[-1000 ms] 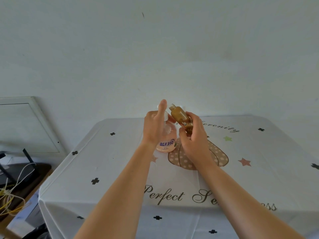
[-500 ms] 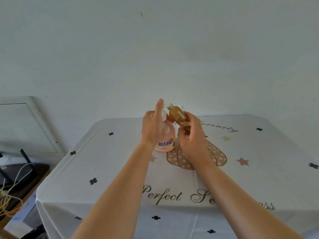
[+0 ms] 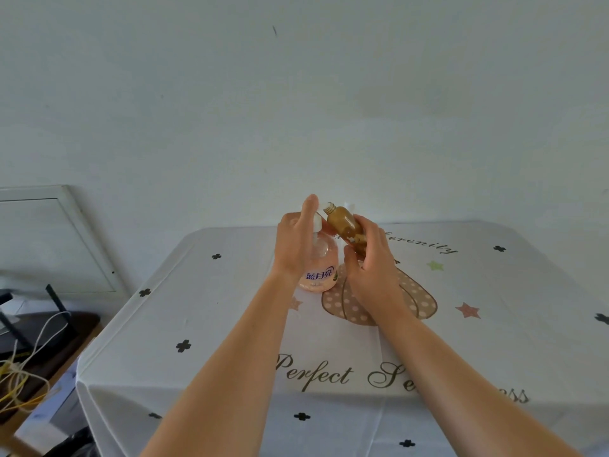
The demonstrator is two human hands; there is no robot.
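Small brown bottle [image 3: 346, 225] is up in the air over the far middle of the table, tilted, open neck pointing up-left twd the pump head [image 3: 317, 221] of the pink soap bottle [image 3: 321, 263]. Right hand [image 3: 374, 265] has it by the lower half, fingers and thumb curled round the body. Left hand [image 3: 295, 240] is wrapped round the top of the soap bottle w/ one digit sticking up beside the pump head. Its far-side fingers are hidden.

Handling, my guess: brown bottle looks like light, stiffish plastic; can't tell how full. No cap on, so it'd spill if tipped much more. Smooth sides, prob. slippery once soapy. Best held low round the body, as now, neck kept free. Soap bottle looks heavier, stands on the tablecloth [image 3: 230, 324], steady if held near the top.

Around: a small white thing [image 3: 349, 205] just behind the brown bottle, can't tell what. Left of the table, a frame [image 3: 49, 239] leans on the wall, plus a dark side table [image 3: 49, 328] w/ cables [image 3: 29, 364]. Nothing btw hands and bottles. Only the narrow neck vs. the nozzle looks fiddly.
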